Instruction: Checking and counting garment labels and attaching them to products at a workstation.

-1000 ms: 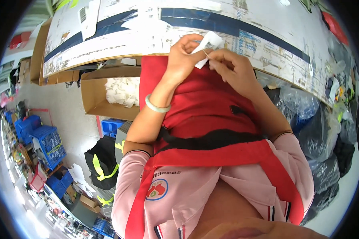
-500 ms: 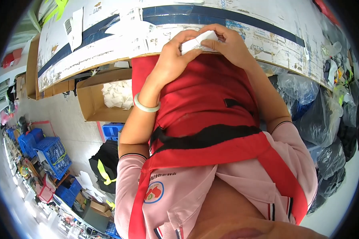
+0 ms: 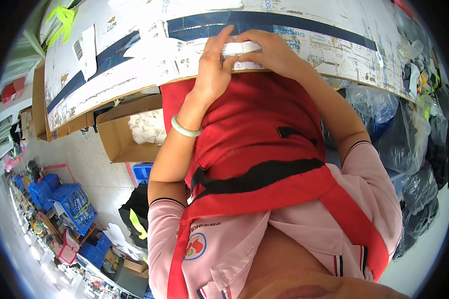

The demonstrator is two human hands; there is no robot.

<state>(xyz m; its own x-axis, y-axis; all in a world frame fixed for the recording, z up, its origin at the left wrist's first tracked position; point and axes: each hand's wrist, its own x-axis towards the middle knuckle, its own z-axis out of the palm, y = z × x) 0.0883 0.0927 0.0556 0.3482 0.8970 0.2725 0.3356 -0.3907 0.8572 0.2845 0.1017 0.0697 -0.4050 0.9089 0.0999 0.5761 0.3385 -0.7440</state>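
Note:
Over the near edge of the worktable [image 3: 304, 52], both my hands are at a small white stack of slips [image 3: 241, 48], seen nearly edge-on. My right hand [image 3: 269, 52] grips it from the right, fingers along the far side and thumb on the near side. At its left end, my left hand [image 3: 215, 67] has its thumb against the stack and its fingers reaching up beside it, one fingertip raised. Whether the slips are paper or cloth I cannot tell.
Below the table edge at left, an open cardboard box [image 3: 122, 144] holds many white pieces [image 3: 148, 127]. White sheets [image 3: 154, 48] and a label strip [image 3: 87, 52] lie on the table. Clear plastic bags [image 3: 404, 139] crowd the right side. Blue crates [image 3: 75, 207] stand at lower left.
The stack has tipped from its broad face to a thin edge-on view. My left fingers have straightened from curling round it, and my right hand has shifted slightly left.

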